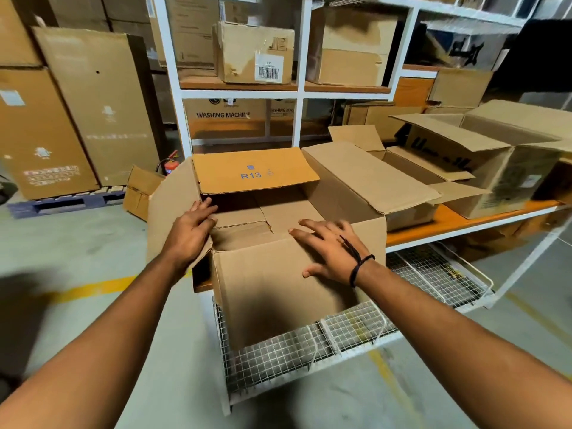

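An open cardboard box (278, 283) stands at the left end of an orange shelf, its far flap marked "R13" (252, 174) raised. My left hand (193, 224) lies with straight fingers on the box's left flap (168, 209), at the corner of the opening. My right hand (328, 249), with a black cord at the wrist, lies flat on the near flap, fingers spread and pointing left. The inside of the box shows only its folded bottom flaps.
More open cardboard boxes (411, 181) sit to the right on the orange shelf (458, 221). A wire-mesh tray (309, 345) juts out below. White racking (298, 94) holds further boxes behind. Tall cartons (93, 109) on a pallet and a fire extinguisher (169, 165) stand at left.
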Available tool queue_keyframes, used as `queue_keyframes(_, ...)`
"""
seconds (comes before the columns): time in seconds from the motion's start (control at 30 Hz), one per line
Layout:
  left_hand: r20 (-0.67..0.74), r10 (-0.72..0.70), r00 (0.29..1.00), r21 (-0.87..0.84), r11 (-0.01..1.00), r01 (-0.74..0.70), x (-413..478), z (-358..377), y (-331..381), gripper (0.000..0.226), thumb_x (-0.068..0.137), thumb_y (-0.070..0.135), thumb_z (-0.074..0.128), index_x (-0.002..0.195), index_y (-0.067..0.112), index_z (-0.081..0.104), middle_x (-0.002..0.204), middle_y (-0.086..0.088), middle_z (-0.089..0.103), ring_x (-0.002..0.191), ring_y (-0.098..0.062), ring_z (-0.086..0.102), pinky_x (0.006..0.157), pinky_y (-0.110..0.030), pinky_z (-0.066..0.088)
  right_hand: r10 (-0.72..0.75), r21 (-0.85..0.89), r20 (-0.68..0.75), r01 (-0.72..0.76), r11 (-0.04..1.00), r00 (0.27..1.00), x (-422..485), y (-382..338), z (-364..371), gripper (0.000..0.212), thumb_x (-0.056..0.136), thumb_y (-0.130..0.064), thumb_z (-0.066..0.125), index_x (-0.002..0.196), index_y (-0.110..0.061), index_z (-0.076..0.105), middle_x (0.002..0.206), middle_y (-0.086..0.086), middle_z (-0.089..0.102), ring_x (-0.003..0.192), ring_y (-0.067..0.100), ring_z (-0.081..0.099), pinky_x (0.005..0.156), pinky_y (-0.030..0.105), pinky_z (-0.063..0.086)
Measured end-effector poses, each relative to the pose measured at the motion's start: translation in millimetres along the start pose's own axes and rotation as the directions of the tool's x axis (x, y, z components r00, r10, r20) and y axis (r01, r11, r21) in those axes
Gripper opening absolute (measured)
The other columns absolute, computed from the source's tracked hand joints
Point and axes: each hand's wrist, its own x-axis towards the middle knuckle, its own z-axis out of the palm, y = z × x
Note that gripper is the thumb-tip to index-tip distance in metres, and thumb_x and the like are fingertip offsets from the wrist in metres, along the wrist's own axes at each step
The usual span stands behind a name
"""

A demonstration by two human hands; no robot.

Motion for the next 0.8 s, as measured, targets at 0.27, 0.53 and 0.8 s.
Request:
queue_keyframes(0.27,0.106,0.009,0.994,0.181,0.983,-0.029,8,17,1,0.037,0.095,0.003,0.048,0.129,0.012,0.056,0.151,0.004,0.035,0.147,-0.014,0.009,0.116,-0.033,0.007,-0.003,0.089,0.140,-0.010,0.996,0.990,23,41,4,0.104,0.065,-0.082,0.056,0.150,-0.042,0.011,0.160,-0.006,0.014,0.146,0.020,0.017,0.117,0.046,0.011)
queue_keyframes(0.53,0.100,0.017,0.995,0.303,0.952,-0.047,5,19,8,0.052,0.087,-0.015,0.039,0.132,0.007,0.053,0.153,-0.001,0.032,0.147,-0.018,0.010,0.114,-0.027,0.005,0.010,0.081,0.057,-0.015,0.997,0.998,23,35,12,0.090,0.076,-0.077,0.048,0.150,-0.040,0.014,0.157,-0.004,0.026,0.139,0.018,0.036,0.104,0.036,0.036)
queue_keyframes(0.8,0.088,-0.112,0.990,0.261,0.961,0.085,24,13,28,0.039,0.089,0.003,0.057,0.127,0.013,0.060,0.148,0.002,0.040,0.144,-0.013,0.021,0.113,-0.029,0.011,-0.043,0.151,0.223,0.009,0.988,0.974,41,56,6,0.089,0.064,-0.089,0.045,0.141,-0.044,0.035,0.124,0.000,0.064,0.114,0.025,0.057,0.085,0.036,0.046)
